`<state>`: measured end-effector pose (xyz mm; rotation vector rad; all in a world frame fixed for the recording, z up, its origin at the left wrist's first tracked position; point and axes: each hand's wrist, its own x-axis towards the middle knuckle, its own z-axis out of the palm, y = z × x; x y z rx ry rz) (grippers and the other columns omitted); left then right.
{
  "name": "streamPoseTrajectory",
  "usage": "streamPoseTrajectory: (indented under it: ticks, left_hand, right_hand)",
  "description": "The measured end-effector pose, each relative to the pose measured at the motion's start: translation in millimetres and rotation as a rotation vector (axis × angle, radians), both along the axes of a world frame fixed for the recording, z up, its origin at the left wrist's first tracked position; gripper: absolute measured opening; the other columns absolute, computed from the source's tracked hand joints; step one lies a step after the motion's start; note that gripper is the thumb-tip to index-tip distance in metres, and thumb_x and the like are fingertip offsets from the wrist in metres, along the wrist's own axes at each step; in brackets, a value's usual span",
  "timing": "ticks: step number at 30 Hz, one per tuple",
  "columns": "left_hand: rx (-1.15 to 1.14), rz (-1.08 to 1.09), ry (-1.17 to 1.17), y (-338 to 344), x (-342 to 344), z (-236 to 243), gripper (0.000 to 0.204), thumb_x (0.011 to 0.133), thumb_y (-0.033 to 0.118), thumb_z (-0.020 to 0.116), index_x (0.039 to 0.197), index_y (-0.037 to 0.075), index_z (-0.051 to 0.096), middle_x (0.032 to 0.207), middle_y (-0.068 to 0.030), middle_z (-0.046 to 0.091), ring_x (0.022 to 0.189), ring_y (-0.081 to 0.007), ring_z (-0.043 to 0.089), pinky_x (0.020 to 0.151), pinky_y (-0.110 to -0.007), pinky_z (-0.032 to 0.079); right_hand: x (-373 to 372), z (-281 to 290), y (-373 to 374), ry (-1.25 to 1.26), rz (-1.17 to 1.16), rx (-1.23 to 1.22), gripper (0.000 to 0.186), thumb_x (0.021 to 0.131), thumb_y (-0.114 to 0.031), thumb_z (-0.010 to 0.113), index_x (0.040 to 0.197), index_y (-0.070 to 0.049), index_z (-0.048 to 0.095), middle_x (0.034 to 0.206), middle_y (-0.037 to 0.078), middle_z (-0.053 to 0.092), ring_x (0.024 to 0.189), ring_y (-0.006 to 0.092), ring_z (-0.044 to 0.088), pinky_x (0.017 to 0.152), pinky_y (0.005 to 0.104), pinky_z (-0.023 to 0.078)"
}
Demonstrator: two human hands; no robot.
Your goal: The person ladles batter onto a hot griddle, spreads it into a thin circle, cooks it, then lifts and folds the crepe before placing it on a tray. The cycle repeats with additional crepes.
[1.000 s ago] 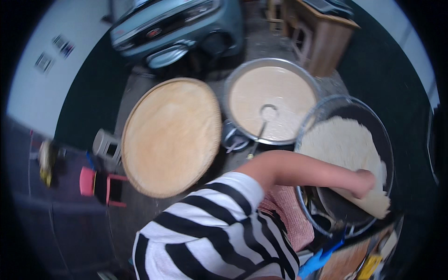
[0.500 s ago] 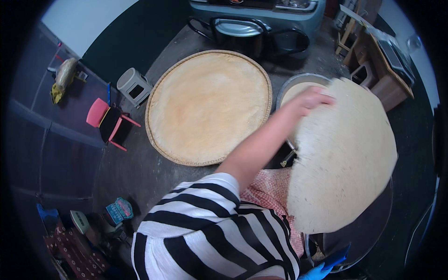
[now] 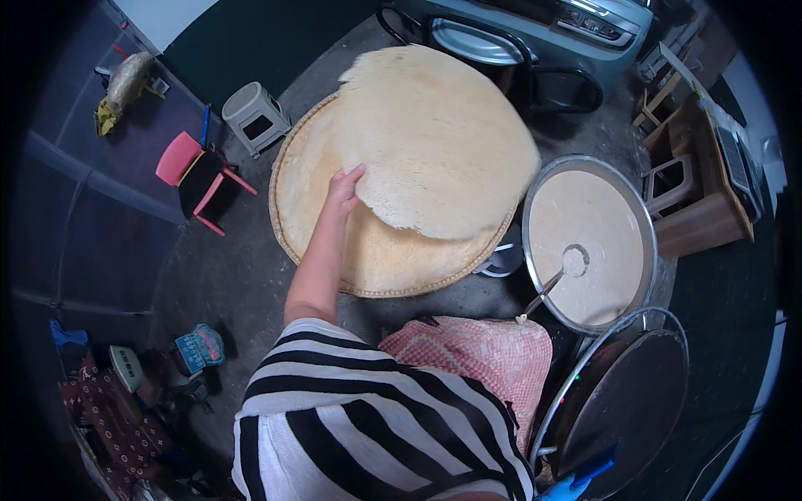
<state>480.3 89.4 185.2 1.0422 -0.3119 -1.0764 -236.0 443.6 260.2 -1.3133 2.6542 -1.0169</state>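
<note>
My left hand [image 3: 341, 189] is closed on the left edge of a large, thin, pale round pancake [image 3: 443, 138], which is blurred by motion. The sheet spreads over a wide round woven tray [image 3: 368, 294], where more pale flat pancake [image 3: 384, 259] lies beneath it. Part of the tray's far rim is covered by the held sheet. At the lower edge my right hand [image 3: 565, 489], in a blue glove, grips a blue flat scraper [image 3: 600, 464] by the dark round griddle [image 3: 626, 409].
A metal basin of pale batter [image 3: 589, 209] with a ladle [image 3: 575, 260] stands between tray and griddle. A red-checked cloth [image 3: 476, 355] is before me. Around stand a white stool [image 3: 255, 117], a pink chair [image 3: 196, 171], a wooden desk [image 3: 710, 204] and a vehicle [image 3: 576, 42].
My left hand has carried the pancake leftward, from above the griddle and basin to above the woven tray. The griddle and batter are now uncovered. The view has shifted; the right hand stays low.
</note>
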Motion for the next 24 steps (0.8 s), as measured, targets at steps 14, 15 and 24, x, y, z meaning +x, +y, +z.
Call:
streamPoseTrajectory:
  ticks: [14, 15, 24]
  left_hand:
    - [0.478, 0.58, 0.04, 70.8, 120.1, -169.0, 0.022, 0.077, 0.008, 0.068, 0.093, 0.005, 0.054, 0.083, -0.0071, 0.059, 0.071, -0.0194, 0.059, 0.058, -0.031, 0.052]
    - [0.526, 0.643, 0.078, 76.4, 122.0, -177.0, 0.018, 0.077, 0.01, 0.069, 0.089, 0.007, 0.055, 0.08, -0.0055, 0.058, 0.067, -0.0176, 0.058, 0.054, -0.028, 0.051]
    - [0.538, 0.49, 0.399, 102.3, 48.1, -200.1, 0.018, 0.073, 0.015, 0.073, 0.077, 0.009, 0.057, 0.072, -0.0032, 0.056, 0.059, -0.0138, 0.054, 0.047, -0.026, 0.048]
  right_hand:
    - [35.6, 13.3, -11.0, -0.024, -0.074, 0.152, 0.053, 0.078, -0.015, 0.057, 0.127, 0.003, 0.044, 0.125, 0.02, 0.049, 0.111, 0.0337, 0.049, 0.096, 0.0398, 0.038]
    - [39.7, 17.3, -16.2, -0.018, -0.077, 0.157, 0.053, 0.078, -0.014, 0.057, 0.127, 0.003, 0.044, 0.124, 0.02, 0.05, 0.112, 0.0333, 0.049, 0.096, 0.0393, 0.037]
    - [61.5, 32.8, -48.8, -0.022, -0.042, 0.192, 0.052, 0.075, -0.003, 0.057, 0.126, 0.003, 0.044, 0.122, 0.02, 0.05, 0.109, 0.0342, 0.05, 0.096, 0.0401, 0.038]
